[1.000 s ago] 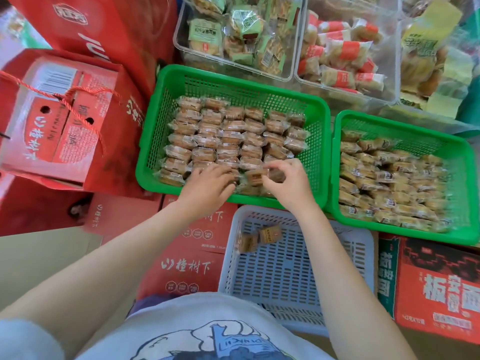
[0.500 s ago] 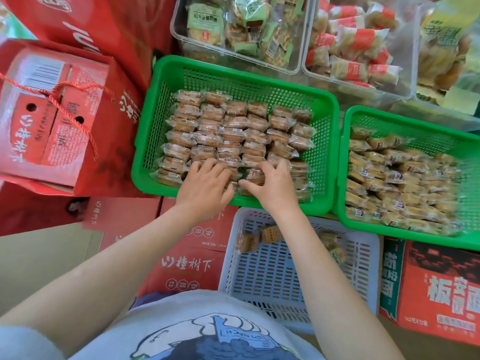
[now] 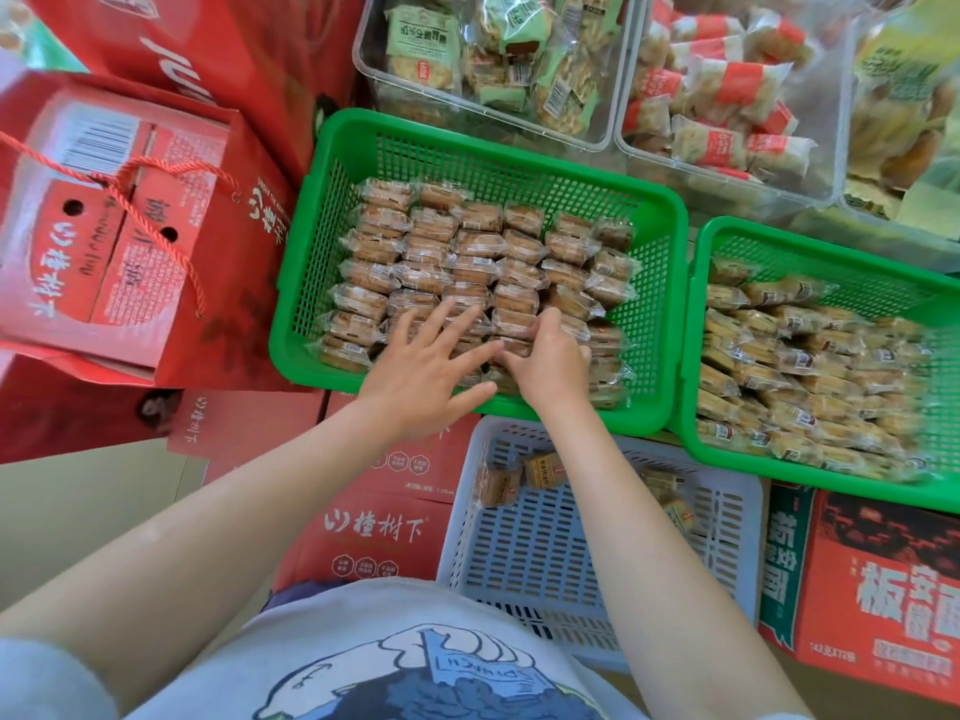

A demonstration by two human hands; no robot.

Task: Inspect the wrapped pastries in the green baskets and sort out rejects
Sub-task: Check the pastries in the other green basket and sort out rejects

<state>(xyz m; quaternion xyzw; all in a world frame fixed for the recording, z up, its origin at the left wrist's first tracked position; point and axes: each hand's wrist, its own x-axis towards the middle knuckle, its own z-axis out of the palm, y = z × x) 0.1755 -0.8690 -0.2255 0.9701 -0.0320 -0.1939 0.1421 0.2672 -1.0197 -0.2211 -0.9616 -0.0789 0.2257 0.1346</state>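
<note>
Fingers point(image 3: 457, 324) of the left hand point(image 3: 423, 376) lie straight and spread, flat on the near rows of wrapped pastries point(image 3: 467, 267) in the left green basket point(image 3: 332, 163), while just to their right the right hand point(image 3: 550, 361) curls its fingers point(image 3: 545, 324) onto one packet in the near middle rows; whether it truly pinches that packet I cannot tell. Checking of this basket seems to be in hand, so the next move likely calls for lifting a doubtful packet into the pale basket point(image 3: 737, 517) nearer the body, where a few packets point(image 3: 524, 475) already lie; the right green basket point(image 3: 727, 236), also full, waits alongside.
</note>
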